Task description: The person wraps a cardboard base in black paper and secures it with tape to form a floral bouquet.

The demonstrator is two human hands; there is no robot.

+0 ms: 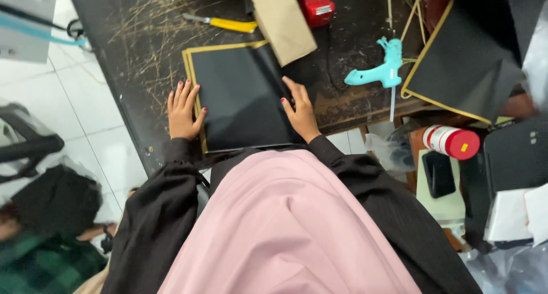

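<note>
At the right, below the table edge, we see a red cylindrical can lying on its side, with a white label band and a small yellow sticker on its red cap. Beside it lies a dark phone, its screen black.

bare tabletop left lies open (glue gun crowds the right).
</note>
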